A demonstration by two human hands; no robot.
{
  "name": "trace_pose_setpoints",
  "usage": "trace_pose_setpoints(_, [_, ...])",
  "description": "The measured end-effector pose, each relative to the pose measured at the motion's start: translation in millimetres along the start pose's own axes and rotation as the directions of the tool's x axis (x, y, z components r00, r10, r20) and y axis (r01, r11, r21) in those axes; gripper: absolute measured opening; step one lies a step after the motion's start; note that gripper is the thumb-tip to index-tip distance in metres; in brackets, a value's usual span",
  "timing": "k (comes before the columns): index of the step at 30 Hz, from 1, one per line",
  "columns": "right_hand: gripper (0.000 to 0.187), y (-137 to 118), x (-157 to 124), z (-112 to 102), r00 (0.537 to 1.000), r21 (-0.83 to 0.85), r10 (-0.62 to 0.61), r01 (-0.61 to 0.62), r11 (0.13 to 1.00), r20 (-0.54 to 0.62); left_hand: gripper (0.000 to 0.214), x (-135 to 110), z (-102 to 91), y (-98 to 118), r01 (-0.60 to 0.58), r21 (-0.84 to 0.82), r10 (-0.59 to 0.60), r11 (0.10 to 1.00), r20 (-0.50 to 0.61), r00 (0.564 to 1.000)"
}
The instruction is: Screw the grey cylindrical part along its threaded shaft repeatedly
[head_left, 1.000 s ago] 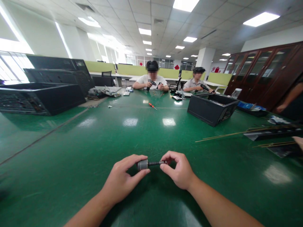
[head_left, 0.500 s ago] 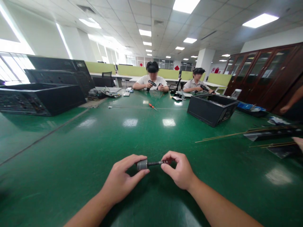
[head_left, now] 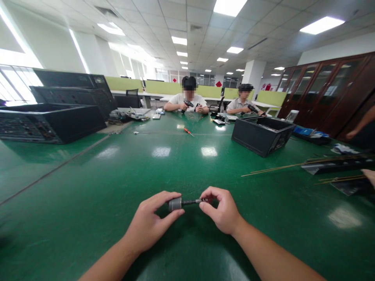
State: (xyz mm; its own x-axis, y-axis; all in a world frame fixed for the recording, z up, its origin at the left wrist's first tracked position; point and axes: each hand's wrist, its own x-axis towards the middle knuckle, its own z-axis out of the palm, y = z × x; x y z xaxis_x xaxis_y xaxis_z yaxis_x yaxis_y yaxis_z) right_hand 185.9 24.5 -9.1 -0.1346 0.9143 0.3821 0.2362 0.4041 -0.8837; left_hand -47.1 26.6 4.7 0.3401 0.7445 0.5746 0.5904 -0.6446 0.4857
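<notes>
A tool-like part with a grey cylindrical head (head_left: 175, 204) and a thin dark shaft (head_left: 190, 202) lies level between my hands, just over the green table (head_left: 129, 171). My left hand (head_left: 149, 218) grips the grey head between thumb and fingers. At the shaft's other end, a small metal tip that looks coiled is pinched by the thumb and forefinger of my right hand (head_left: 221, 208). The fingers partly cover that tip, and what exact kind of part it is I cannot make out.
Ahead lies an orange-handled screwdriver (head_left: 188, 132). Black computer cases stand at the left (head_left: 76, 121) and right (head_left: 258, 134). Thin brass-coloured rods (head_left: 272, 169) reach in from the right, near another person's hand (head_left: 369, 175). Two people with power drills sit opposite.
My hands and the part hold nearly the same pose, with the grey head a touch further left. At the right edge, the nearer rods have slid slightly right.
</notes>
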Motion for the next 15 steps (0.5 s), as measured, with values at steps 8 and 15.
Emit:
trace_pose_setpoints(8, [0.003, 0.6, 0.1, -0.5, 1.0, 0.009, -0.003, 0.003, 1.0, -0.004, 0.027, -0.3, 0.5, -2.2, 0.003, -0.011, -0.003, 1.0, 0.006, 1.0])
trace_pose_setpoints(15, [0.004, 0.6, 0.3, 0.0, 1.0, 0.028, 0.01, -0.01, 1.0, -0.009, 0.026, -0.7, 0.0, -1.5, 0.008, -0.026, -0.007, 1.0, 0.012, 1.0])
